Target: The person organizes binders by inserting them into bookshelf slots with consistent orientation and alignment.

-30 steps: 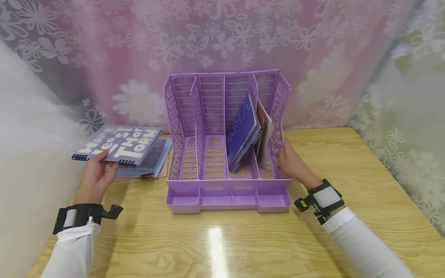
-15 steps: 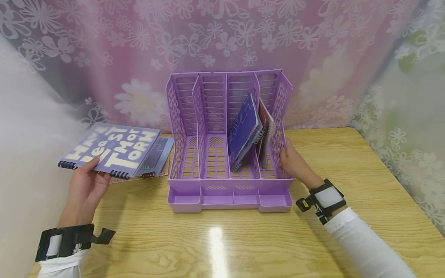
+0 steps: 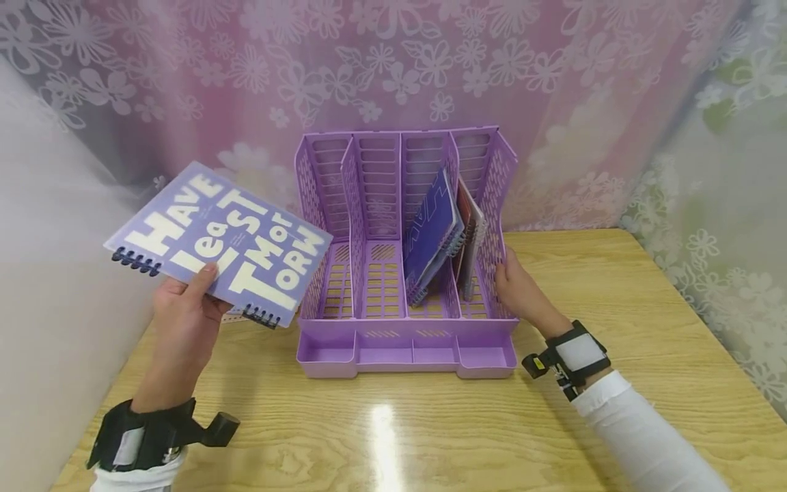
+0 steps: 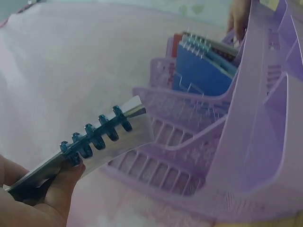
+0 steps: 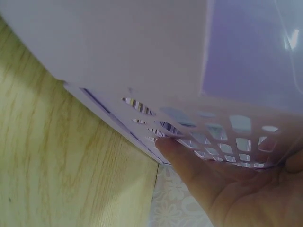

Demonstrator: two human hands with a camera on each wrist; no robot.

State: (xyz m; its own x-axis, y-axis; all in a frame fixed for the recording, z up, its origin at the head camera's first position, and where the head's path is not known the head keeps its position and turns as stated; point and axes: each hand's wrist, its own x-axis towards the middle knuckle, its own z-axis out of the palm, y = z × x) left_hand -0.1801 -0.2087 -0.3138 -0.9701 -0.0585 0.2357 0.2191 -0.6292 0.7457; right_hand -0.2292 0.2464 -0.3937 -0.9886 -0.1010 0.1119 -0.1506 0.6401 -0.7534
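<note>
My left hand [image 3: 184,328] pinches a blue-purple ring-bound notebook [image 3: 230,232] with white lettering, thumb on its cover. It is tilted above the table, its right corner overlapping the left side of a purple desk file organizer [image 3: 406,328]. The left wrist view shows the blue binding rings [image 4: 96,135] from the edge. My right hand [image 3: 522,290] grips the organizer's right side panel; its thumb [image 5: 177,153] presses the perforated outside. Dark blue notebooks [image 3: 430,229] lean in the third compartment; a red-brown and a white notebook [image 3: 472,239] stand in the fourth.
Under the held notebook, the edge of another notebook [image 3: 236,316] shows on the wooden table [image 3: 295,430]; the rest is hidden. Small trays [image 3: 384,353] run along the organizer's front. A floral curtain [image 3: 381,61] hangs behind.
My left hand has lifted the notebook off the pile, first drawing it left and toward me, then up and right, tilting its cover toward me. The right hand stays on the organizer.
</note>
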